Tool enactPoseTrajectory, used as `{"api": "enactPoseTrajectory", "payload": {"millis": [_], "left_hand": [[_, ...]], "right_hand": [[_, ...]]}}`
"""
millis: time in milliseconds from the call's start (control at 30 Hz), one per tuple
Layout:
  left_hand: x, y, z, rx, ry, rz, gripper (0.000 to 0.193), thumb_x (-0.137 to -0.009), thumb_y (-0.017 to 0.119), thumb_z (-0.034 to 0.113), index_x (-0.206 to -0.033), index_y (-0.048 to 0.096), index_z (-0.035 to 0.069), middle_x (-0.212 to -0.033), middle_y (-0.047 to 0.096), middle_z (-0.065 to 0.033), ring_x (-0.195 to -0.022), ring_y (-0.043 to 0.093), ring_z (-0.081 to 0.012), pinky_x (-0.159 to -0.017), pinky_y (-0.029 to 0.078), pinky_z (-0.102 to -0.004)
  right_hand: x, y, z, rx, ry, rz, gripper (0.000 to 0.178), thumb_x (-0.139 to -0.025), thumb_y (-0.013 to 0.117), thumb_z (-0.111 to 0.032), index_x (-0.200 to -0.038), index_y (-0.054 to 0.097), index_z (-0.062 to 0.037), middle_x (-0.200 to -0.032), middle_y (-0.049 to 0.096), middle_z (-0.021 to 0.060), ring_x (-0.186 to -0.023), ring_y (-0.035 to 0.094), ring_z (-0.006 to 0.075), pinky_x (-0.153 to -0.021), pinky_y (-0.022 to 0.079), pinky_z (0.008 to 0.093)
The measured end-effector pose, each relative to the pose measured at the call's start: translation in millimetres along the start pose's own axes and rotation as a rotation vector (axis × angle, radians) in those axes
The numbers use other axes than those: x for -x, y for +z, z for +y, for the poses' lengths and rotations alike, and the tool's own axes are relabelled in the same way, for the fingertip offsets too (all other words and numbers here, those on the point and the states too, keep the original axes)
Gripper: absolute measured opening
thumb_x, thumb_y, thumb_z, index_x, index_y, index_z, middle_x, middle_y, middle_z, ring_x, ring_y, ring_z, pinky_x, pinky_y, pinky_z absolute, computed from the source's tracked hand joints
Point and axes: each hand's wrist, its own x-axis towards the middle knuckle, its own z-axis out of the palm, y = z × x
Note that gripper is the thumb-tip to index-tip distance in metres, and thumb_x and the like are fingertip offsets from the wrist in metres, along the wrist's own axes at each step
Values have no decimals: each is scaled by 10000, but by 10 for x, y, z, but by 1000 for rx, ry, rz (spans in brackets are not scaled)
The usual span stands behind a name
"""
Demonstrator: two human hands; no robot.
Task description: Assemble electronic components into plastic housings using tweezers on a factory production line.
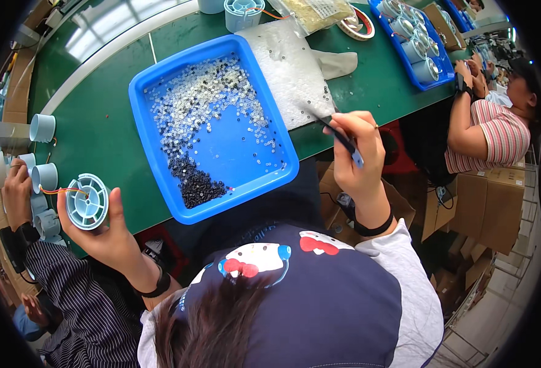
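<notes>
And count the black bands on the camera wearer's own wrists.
2: a black band just behind the left hand, which holds the round pale-blue part; a second black band just behind the right hand, which holds the tweezers.

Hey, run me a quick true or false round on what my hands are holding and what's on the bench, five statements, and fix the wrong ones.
1. Your left hand holds a round light blue part. True.
2. Your right hand holds a hammer. False: it holds tweezers.
3. The blue tray contains both dark and clear small pieces. True.
4. The dark pieces are mostly heaped in the tray's far right corner. False: they are heaped toward its near left corner.
5. The white sheet lies to the left of the tray. False: it lies to the right.
</notes>
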Motion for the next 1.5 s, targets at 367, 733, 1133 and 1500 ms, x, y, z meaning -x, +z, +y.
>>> {"api": "enactPoseTrajectory", "payload": {"millis": [367,733,1133,1500], "left_hand": [[-487,-317,-105,-28,-76,-101,596,-703,695,42,-1194,363,-13,-1118,472,-108,-997,491,-162,-853,403,-258],[-1441,-194,-259,-850,15,-584,553,-651,705,298,-1063,491,-3,-1007,523,-218,-876,535,-347,-753,435,-377],[-1628,541,-190,-974,618,-672,569,-657,693,276,-1081,471,-32,-1068,498,-199,-1020,472,-310,-877,379,-386],[-1270,2331,507,-534,358,-1098,740,-666,684,398,-1165,395,-67,-1052,524,-243,-943,540,-329,-823,426,-350]], "right_hand": [[-44,-137,-119,-509,-138,240,252,-848,524,-237,-986,434,-47,-752,609,113,-663,510,213,-614,412,300],[53,-82,46,-673,-52,307,238,-836,468,-95,-1046,455,17,-820,564,169,-734,509,231,-663,418,318],[100,-93,114,-996,325,346,183,-859,452,-69,-1012,494,23,-872,568,162,-728,517,184,-664,416,281],[268,-221,144,-1441,656,327,241,-866,498,-170,-1024,545,6,-1044,563,177,-749,512,158,-652,419,249]]}}
